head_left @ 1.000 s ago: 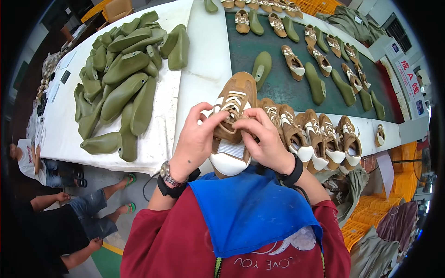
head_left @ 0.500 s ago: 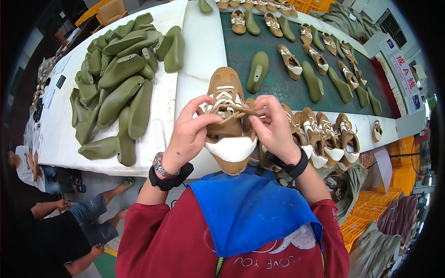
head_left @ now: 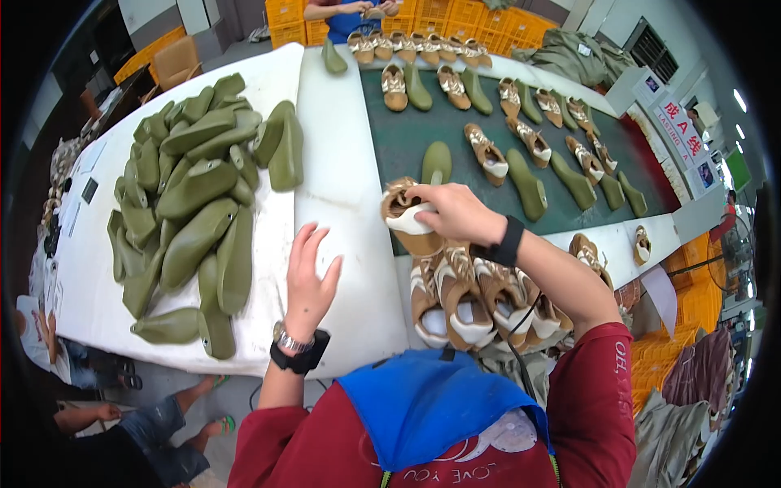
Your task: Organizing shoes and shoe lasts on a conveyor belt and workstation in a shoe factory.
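My right hand (head_left: 455, 213) grips a brown shoe (head_left: 419, 241) with white trim by its collar, fingers at the opening. That shoe is over the near left corner of the dark green belt, beside a green shoe last (head_left: 437, 161). My left hand (head_left: 307, 276) is open and holds nothing, its fingers apart above the white table (head_left: 340, 220). Close to my body, below the held shoe, stands a row of similar brown-and-white shoes (head_left: 458, 297).
A heap of green shoe lasts (head_left: 195, 183) covers much of the left side of the table. Shoes and lasts lie in pairs on the green belt (head_left: 423, 130). Across the table another person (head_left: 346, 24) works behind a further row of shoes (head_left: 419, 47). Orange crates (head_left: 647, 366) stand at right.
My left hand has let go of the shoe's laces and moved left. My right hand has shifted from the laces to the collar and carried the shoe away from me to the belt.
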Demonstrator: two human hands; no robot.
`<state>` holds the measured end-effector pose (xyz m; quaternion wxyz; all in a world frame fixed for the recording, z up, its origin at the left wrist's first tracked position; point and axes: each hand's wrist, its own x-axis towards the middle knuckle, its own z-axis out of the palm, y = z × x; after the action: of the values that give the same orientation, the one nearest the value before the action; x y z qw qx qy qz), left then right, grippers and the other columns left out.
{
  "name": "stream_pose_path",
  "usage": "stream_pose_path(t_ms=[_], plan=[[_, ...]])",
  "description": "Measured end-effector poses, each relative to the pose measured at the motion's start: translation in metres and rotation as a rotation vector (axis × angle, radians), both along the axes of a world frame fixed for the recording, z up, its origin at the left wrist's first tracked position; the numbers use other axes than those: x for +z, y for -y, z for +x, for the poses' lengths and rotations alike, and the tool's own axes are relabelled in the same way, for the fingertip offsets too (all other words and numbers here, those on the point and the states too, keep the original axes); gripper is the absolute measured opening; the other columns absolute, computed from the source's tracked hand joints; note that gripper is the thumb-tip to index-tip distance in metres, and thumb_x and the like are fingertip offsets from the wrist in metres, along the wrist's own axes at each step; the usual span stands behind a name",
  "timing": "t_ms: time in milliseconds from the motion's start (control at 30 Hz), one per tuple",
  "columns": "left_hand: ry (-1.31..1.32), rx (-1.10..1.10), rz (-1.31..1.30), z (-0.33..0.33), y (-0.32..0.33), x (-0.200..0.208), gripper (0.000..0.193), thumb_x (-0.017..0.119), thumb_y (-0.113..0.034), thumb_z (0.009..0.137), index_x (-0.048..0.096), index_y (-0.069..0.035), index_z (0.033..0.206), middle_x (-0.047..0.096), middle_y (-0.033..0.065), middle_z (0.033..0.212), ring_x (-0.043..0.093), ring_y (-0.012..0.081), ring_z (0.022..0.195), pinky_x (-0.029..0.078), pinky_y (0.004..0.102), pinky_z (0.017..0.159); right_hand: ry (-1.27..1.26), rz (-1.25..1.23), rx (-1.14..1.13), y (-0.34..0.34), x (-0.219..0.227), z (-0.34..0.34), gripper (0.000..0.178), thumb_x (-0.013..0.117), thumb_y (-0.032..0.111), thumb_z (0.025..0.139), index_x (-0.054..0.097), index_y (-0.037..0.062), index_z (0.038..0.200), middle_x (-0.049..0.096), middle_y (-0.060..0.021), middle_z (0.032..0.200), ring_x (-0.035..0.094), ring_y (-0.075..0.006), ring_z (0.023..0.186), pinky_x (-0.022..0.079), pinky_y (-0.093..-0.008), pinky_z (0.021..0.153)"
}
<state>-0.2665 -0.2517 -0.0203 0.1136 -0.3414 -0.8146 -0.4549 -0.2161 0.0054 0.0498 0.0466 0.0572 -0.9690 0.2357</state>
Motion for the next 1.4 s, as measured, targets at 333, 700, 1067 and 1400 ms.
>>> stream_pose_path(t_ms=[333,700,1067,1400], plan=[[0.109,0.285,-0.306,-0.052,0.084,-0.080,0.032,0.059,-0.002,0.073,0.052,-0.001,0.104,0.048,0.0199,0.114,0.044,0.0364,0.107,0.036,0.0403,0.092,-0.053,0.058,-0.405,-0.095,-0.135,-0.137,0.022,0.058,0.013,0.072,0.064,0.0065,0.093,0.061,-0.0183,0.088,0.059,-0.0344,0.082,0.047,-0.0413,0.075],[-0.012,0.537,-0.526,-0.091,0.129,-0.089,0.051,0.059,0.000,0.071,0.039,0.003,0.118,0.036,0.0238,0.123,0.034,0.0413,0.115,0.030,0.0444,0.096,0.571,0.241,-0.805,-0.149,-0.199,-0.131,0.063,0.062,0.031,0.075,0.035,0.0086,0.128,0.062,-0.0137,0.099,0.059,-0.0281,0.092,0.049,-0.0375,0.077],[0.383,0.471,-0.450,-0.119,0.159,-0.104,0.078,0.069,-0.012,0.067,0.028,-0.003,0.132,0.054,0.0289,0.105,0.053,0.0421,0.095,0.043,0.0428,0.083,0.790,0.365,-0.730,-0.183,-0.185,-0.083,0.067,0.064,0.021,0.075,0.031,0.0217,0.134,0.060,-0.0111,0.106,0.058,-0.0258,0.097,0.048,-0.0373,0.078],[0.412,0.391,-0.515,-0.029,0.119,-0.106,0.089,0.072,-0.013,0.063,0.021,-0.010,0.136,0.059,0.0275,0.092,0.057,0.0423,0.086,0.046,0.0431,0.074,0.252,0.286,-0.419,-0.186,-0.037,0.008,0.047,0.060,0.024,0.073,0.051,0.0098,0.117,0.060,-0.0143,0.102,0.057,-0.0314,0.092,0.047,-0.0396,0.077]])
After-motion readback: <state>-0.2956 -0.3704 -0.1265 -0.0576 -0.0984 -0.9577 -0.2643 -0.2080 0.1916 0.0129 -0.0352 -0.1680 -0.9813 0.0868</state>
